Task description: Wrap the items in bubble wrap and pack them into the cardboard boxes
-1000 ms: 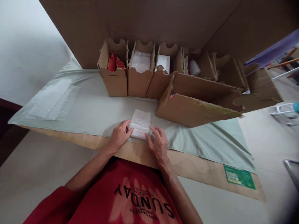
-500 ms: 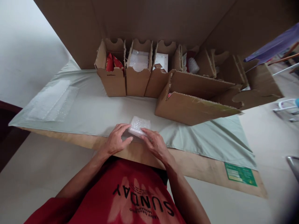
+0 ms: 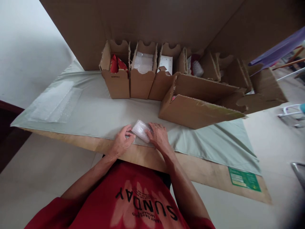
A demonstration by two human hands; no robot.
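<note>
A small packet in clear bubble wrap [image 3: 141,129] lies slantwise on the pale green cloth near the table's front edge. What is inside the wrap cannot be made out. My right hand [image 3: 159,135] grips the packet's right end, its thumb on the near side and fingers over the far side. At the packet's left end is my left hand [image 3: 124,140], fingers curved and thumb apart from them, holding nothing that I can see. Its fingertips are close to the wrap; whether they touch it is unclear.
Flat bubble wrap sheets [image 3: 53,103] lie on the cloth [image 3: 100,111] at left. Several cardboard bins stand at the back, including one with red packets [image 3: 118,64] and one with bubble wrap [image 3: 143,62]. A long cardboard box [image 3: 202,109] stands crosswise at right.
The packet has turned so that its right end points nearer to me. My right hand has shifted round its right end, while my left hand has moved slightly right with its fingers more curled.
</note>
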